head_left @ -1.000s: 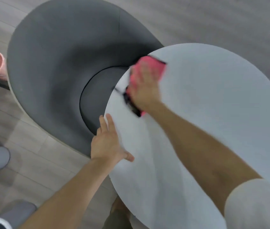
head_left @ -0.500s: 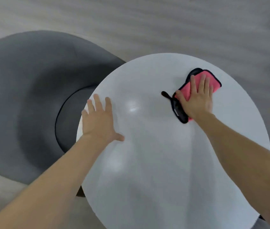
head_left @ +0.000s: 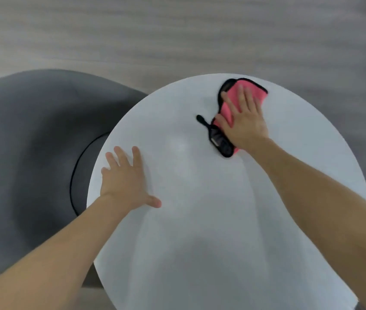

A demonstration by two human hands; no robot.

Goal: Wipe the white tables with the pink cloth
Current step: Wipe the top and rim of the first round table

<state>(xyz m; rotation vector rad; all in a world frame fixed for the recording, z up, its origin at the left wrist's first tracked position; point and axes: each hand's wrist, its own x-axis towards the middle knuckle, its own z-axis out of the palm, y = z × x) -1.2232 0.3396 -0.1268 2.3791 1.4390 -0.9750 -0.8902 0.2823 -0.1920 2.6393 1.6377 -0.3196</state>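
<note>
The grey wood-look floor (head_left: 177, 30) fills the background. On it stands the round white counter (head_left: 222, 231), its left edge overlapping a dark grey tub chair (head_left: 32, 142) just beside it. The left grip (head_left: 125, 182) lies flat near the counter's left edge, fingers straight and spread, holding nothing. The right grip (head_left: 244, 121) presses palm-down with straight fingers on the pink cloth (head_left: 258, 90). The cloth lies flat on the far side of the counter, near the rim. Its black-trimmed edge and a black loop (head_left: 200, 119) stick out to the left of the palm.
</note>
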